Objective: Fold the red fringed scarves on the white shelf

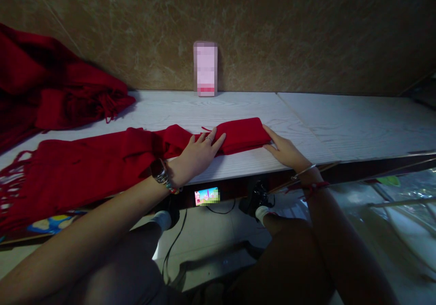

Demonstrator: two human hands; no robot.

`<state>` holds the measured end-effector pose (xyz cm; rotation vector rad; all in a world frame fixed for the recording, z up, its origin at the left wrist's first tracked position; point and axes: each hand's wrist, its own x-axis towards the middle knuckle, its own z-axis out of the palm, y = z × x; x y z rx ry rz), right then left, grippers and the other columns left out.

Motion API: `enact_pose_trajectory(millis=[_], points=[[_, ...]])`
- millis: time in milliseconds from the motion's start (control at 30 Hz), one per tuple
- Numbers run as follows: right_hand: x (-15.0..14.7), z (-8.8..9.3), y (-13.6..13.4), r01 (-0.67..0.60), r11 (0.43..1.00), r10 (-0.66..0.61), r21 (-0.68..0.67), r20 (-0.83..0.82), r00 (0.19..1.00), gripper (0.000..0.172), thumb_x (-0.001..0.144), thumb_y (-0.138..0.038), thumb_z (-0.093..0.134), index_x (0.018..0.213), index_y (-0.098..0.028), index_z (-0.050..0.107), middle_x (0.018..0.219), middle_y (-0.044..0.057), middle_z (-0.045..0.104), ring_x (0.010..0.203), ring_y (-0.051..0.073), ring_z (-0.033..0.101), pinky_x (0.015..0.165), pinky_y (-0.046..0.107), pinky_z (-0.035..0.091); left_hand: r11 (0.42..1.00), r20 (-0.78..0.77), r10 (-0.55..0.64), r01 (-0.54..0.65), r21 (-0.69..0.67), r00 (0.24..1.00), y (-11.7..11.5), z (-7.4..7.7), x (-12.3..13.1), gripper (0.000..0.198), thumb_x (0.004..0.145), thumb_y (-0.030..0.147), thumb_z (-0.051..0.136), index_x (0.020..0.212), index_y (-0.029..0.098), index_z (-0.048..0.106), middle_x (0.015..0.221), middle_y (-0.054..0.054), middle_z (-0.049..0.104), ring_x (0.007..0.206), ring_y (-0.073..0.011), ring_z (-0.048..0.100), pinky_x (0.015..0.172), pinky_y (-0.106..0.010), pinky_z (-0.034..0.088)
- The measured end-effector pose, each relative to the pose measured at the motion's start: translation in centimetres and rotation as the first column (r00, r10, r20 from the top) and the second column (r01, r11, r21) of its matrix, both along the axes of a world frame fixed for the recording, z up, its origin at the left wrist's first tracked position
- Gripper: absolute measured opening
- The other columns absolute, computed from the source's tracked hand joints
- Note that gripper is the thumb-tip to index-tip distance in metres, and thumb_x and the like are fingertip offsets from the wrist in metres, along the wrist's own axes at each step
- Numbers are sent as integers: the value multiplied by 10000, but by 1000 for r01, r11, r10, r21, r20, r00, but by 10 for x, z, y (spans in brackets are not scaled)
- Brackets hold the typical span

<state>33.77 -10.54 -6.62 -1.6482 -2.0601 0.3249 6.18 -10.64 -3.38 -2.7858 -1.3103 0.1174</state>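
A long red scarf (91,162) lies along the white wood-grain bench top, with its right end folded into a flat, layered bundle. My left hand (199,150) rests flat on the scarf at the left side of that bundle, fingers spread. At the bundle's right end, my right hand (286,150) holds the folded edge, thumb at the near corner and fingers at the far one. The scarf's left part is loosely bunched and ends in fringe. Some right fingertips are hidden by the cloth.
More red fringed cloth (64,87) is heaped at the far left. A pixelated phone-shaped object (205,68) leans upright against the brown marbled wall (289,32). Below the bench's front edge, a lit phone screen (204,197) shows near a black cable (177,241). Clear plastic (408,187) lies at right.
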Motion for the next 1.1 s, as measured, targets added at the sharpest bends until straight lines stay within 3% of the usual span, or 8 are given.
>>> enact_pose_trajectory(millis=[133,300,367,500,633,767,933,1100], points=[[0,5,1,-11,1000,11,-22,22,1000,629,761,-223,535,1380,-226,424,1361,54,516,1249,298,466,1064,526,351,1000,30,24,-24,5,999,-3,-4,4,599,888,57,231,1470,186,177,1496,-217,237,1267,-401,396,870,-554,471],[-2,14,0,-93,996,93,6,-88,992,641,734,-266,605,1353,-205,452,1413,71,457,1300,288,402,1099,502,303,995,-42,93,-94,-19,995,-6,-6,13,627,891,29,217,1481,220,127,1515,-220,168,1294,-451,326,898,-580,438],[-5,16,2,-60,998,61,14,-195,979,623,749,-285,600,1350,-204,456,1410,79,463,1271,287,440,1073,495,349,995,-68,95,-97,-21,993,-6,-6,15,630,899,35,217,1482,239,92,1522,-219,133,1305,-459,298,911,-585,422],[-11,16,10,91,993,-61,71,-348,936,527,740,-226,604,1263,-195,551,1244,96,609,1079,266,601,972,470,467,997,-83,69,-71,-18,994,-1,-8,16,621,915,62,222,1479,261,57,1527,-206,123,1314,-451,285,927,-581,407],[-13,16,15,137,975,-53,172,-422,905,406,724,-167,589,1125,-197,649,1137,78,661,989,230,637,930,431,502,999,-78,50,-50,4,996,2,-11,15,609,923,73,216,1478,263,55,1527,-198,136,1312,-444,294,931,-561,413],[-12,11,17,171,949,-66,264,-366,928,325,723,-151,573,1018,-207,697,1066,71,684,973,217,636,914,426,509,998,-85,53,-52,21,995,-1,-10,16,606,926,73,214,1478,260,47,1521,-210,145,1310,-442,302,930,-558,416],[-11,-1,20,162,954,-97,253,-251,963,305,746,-152,526,982,-211,710,1035,73,703,954,216,642,875,432,526,993,-107,116,-112,43,987,-12,-3,23,593,930,73,200,1479,248,60,1512,-231,153,1300,-451,316,915,-551,435],[-10,1,19,131,958,-97,255,-141,985,334,781,-164,487,1027,-241,700,1055,45,708,988,215,635,896,431,510,984,-95,178,-174,46,979,-19,1,28,588,929,71,177,1476,271,91,1514,-208,178,1278,-447,358,878,-551,464]])
